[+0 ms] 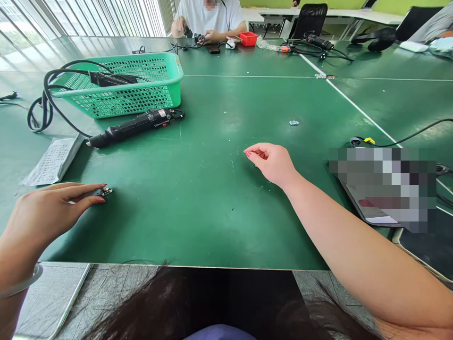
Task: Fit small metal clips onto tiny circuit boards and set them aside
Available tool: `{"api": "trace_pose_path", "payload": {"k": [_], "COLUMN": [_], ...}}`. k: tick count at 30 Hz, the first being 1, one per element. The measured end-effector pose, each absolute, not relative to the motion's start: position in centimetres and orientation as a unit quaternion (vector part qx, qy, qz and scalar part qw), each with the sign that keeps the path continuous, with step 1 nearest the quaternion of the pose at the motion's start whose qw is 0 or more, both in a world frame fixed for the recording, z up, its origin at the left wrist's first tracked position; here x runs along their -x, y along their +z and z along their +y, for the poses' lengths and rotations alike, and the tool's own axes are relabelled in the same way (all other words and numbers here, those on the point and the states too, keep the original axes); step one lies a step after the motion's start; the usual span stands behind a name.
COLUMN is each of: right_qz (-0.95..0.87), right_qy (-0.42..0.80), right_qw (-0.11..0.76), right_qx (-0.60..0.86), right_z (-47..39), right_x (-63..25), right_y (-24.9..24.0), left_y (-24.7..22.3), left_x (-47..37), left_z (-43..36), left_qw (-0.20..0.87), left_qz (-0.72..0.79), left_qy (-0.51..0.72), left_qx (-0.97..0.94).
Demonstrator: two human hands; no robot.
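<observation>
Grey piece [100, 192] sits pinched in left hand [49, 205], right hand [274, 163] well apart

The single view looks from the wearer's head, above the near side of the table [184, 203], facing forward and steeply down. It sits close: hair [141, 304] hangs below the table's near edge, and left hand [53, 208] and right hand [272, 163] appear large over the table. Its top cuts off a person [208, 19] beyond the table's far edge.
</observation>
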State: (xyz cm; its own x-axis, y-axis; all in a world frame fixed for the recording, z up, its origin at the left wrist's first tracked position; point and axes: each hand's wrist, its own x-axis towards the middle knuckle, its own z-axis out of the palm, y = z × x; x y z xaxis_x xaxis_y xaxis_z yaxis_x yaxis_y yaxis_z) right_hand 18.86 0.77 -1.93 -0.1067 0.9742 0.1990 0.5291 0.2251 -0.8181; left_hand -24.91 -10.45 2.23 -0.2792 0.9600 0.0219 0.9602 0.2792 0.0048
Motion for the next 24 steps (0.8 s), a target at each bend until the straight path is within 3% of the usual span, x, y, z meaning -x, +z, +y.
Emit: {"api": "trace_pose_path", "payload": {"k": [7, 12, 15, 24], "right_qz": [-0.694, -0.693, -0.692, -0.697], "right_qy": [0.288, 0.288, 0.29, 0.288], "right_qw": [0.367, 0.368, 0.369, 0.352], "right_qx": [0.549, 0.549, 0.547, 0.555], "right_z": [0.8, 0.7, 0.7, 0.6], "right_x": [-19.0, -18.9, -18.9, -18.8], "right_y": [-2.2, -2.1, -2.1, -1.9], "left_y": [3.2, 3.9, 3.9, 1.1], "left_x": [23.3, 20.0, 17.8, 9.7], "left_z": [-10.4, -10.1, -9.7, -4.5], "left_qw": [-0.122, -0.209, -0.191, -0.295], "left_qz": [-0.871, -0.842, -0.84, -0.691], "left_qy": [-0.149, -0.293, -0.282, -0.294], "left_qx": [0.452, 0.402, 0.422, 0.591]}}
